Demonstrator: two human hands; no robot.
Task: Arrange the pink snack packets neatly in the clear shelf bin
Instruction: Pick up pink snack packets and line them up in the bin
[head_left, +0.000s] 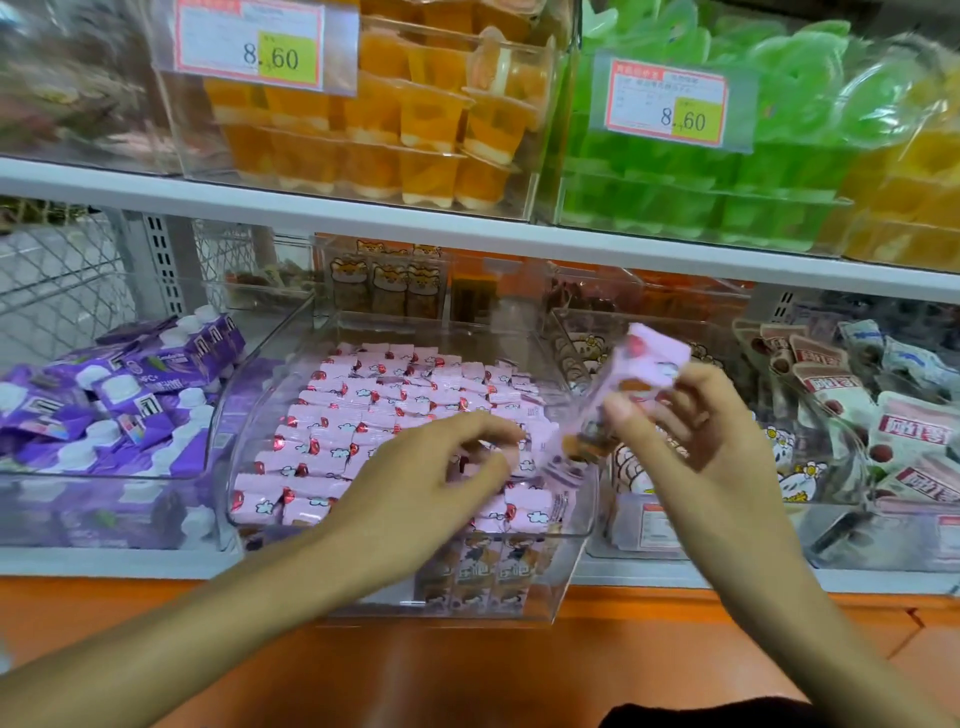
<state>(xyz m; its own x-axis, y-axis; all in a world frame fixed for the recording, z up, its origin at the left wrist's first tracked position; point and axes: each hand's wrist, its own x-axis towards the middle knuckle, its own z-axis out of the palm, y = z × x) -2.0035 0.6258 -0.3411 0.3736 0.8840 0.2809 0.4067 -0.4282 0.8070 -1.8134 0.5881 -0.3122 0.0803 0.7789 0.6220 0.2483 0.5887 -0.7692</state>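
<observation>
Most pink packets (363, 410) lie in rows in the bin (566, 561) at centre; your right hand (691, 441) pinches one more packet (613, 410), while your left hand (431, 467), fingers curled, tidies the near right corner.

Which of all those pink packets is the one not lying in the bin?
The pink packet pinched in the right hand, lifted above the clear bin's right edge. All the other pink packets lie in rows inside the bin.

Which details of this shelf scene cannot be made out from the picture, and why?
Head view:
- Packet in the right hand: print smeared by motion blur.
- Packets under the left hand: covered by it.
- Price tags: small print too blurred, only 8.60 legible.
- Top-left bin: contents blurred.
- Yellow cups: cut by the right edge.
</observation>
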